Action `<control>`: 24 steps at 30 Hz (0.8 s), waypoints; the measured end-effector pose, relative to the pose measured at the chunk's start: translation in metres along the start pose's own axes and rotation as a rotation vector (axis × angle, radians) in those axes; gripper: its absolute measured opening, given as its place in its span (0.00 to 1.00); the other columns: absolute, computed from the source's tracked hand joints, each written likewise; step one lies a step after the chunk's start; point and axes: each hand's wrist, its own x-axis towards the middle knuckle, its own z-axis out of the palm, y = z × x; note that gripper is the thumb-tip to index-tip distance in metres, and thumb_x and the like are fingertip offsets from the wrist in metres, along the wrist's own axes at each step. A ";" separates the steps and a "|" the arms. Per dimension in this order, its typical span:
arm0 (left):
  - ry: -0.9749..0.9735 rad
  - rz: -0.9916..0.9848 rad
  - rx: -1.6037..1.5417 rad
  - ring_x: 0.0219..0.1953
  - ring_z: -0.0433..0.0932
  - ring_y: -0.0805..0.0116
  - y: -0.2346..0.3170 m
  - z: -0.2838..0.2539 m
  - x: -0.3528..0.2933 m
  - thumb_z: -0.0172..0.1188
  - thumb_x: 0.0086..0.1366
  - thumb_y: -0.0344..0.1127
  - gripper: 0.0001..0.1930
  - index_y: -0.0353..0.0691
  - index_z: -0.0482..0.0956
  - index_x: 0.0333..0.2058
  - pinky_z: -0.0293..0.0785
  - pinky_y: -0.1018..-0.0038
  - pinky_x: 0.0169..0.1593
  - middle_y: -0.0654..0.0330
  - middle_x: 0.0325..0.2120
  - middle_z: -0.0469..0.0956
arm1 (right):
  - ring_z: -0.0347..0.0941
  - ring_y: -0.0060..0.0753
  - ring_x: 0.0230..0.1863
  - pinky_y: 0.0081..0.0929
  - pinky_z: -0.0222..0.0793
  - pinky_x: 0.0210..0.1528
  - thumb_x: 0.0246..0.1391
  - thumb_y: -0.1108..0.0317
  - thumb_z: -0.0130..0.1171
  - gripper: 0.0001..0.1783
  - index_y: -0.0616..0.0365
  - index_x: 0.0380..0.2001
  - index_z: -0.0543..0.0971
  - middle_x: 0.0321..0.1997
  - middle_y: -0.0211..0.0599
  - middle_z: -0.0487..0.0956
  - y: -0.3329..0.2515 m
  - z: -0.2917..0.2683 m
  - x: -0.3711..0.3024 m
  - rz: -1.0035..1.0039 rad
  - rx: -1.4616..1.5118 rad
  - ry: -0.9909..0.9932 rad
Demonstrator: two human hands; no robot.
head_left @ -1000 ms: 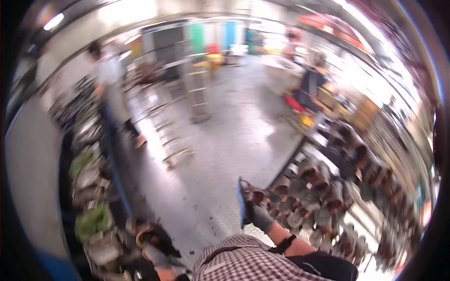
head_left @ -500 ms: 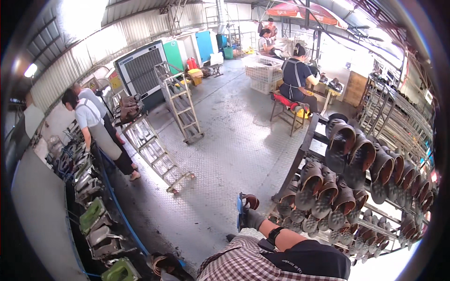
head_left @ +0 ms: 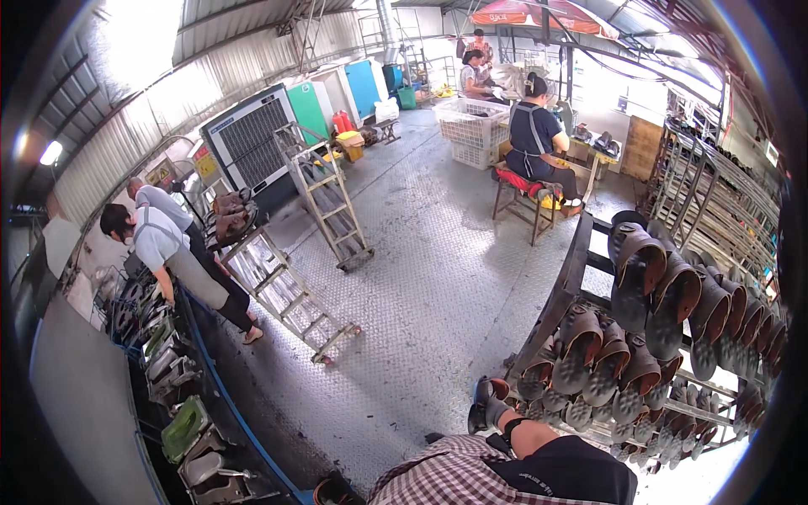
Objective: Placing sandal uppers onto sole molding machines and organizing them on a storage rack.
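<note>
My right hand (head_left: 497,412), in a grey glove with a black band at the wrist, is closed around a dark shoe (head_left: 479,401). The shoe's reddish-brown lining shows at its top. It is held low, just left of a rack where several brown shoes (head_left: 589,341) hang in rows with their openings outward. Part of another dark shoe (head_left: 330,491) shows at the bottom edge, beside the blue-edged line of moulds. My left hand is out of sight, so what holds that shoe, if anything, is hidden.
On the left runs a machine line with green and metal moulds (head_left: 187,427), where two people (head_left: 164,244) stand. Wheeled metal racks (head_left: 290,295) stand on the patterned floor. Farther back a person (head_left: 532,143) sits on a stool near white crates (head_left: 473,130).
My right hand and its shoe have moved right, closer to the rack. The shoe at the bottom edge has slipped lower and mostly out of view. A blue piece beside my right hand no longer shows.
</note>
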 end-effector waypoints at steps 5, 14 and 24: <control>-0.033 -0.025 0.031 0.46 0.79 0.62 -0.008 0.005 0.011 0.57 0.69 0.47 0.20 0.37 0.81 0.50 0.76 0.64 0.52 0.55 0.45 0.82 | 0.82 0.50 0.52 0.44 0.78 0.50 0.56 0.64 0.61 0.11 0.51 0.42 0.86 0.47 0.45 0.85 -0.050 -0.069 -0.077 -0.018 -0.303 -0.143; -0.082 -0.068 0.051 0.44 0.79 0.62 -0.011 0.004 0.012 0.56 0.70 0.47 0.20 0.37 0.81 0.49 0.76 0.64 0.50 0.55 0.44 0.82 | 0.78 0.43 0.58 0.42 0.74 0.56 0.62 0.56 0.55 0.18 0.47 0.51 0.83 0.54 0.43 0.82 0.012 -0.003 -0.026 0.320 -0.160 -0.361; -0.145 -0.128 0.058 0.42 0.79 0.62 -0.019 0.004 0.015 0.56 0.70 0.48 0.20 0.38 0.82 0.48 0.76 0.63 0.48 0.55 0.42 0.82 | 0.76 0.41 0.56 0.46 0.73 0.54 0.64 0.53 0.49 0.21 0.43 0.56 0.78 0.52 0.37 0.81 0.070 0.015 -0.014 0.749 0.550 -0.266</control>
